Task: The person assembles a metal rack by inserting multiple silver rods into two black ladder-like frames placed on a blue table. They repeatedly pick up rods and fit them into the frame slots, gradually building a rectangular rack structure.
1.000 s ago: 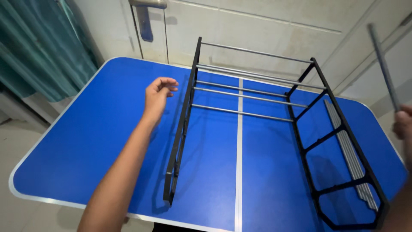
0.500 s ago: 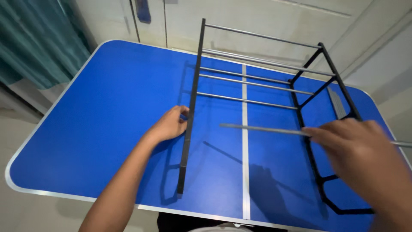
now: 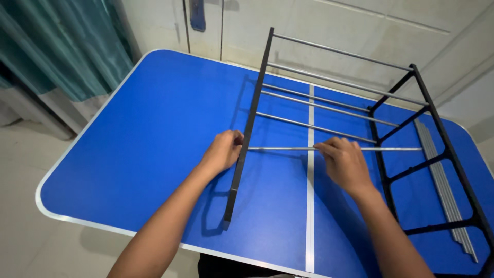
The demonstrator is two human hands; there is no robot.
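Head view: a thin grey rod (image 3: 288, 149) lies level, its long axis running left to right across the table, its left end meeting the black left frame (image 3: 250, 123) and its right end reaching past the inner bar of the right frame (image 3: 437, 154). The rod sits above the blue table (image 3: 144, 134), lower and nearer than the four rods already fixed between the two frames. The right hand (image 3: 346, 166) pinches the rod near its middle, fingers curled over it from above, thumb side toward the left frame. The left hand (image 3: 222, 152) wraps around the left frame from the outer side, fingers closed on the upright bar right where the rod's end meets it. The left frame stands on edge, leaning a little, its near foot resting on the table close to the front rim. A white stripe (image 3: 310, 206) runs down the table's middle, passing under the rod. A bundle of spare rods (image 3: 445, 190) lies flat on the table inside the right frame, pointing away from the viewer. A teal curtain (image 3: 62, 46) hangs at the left.
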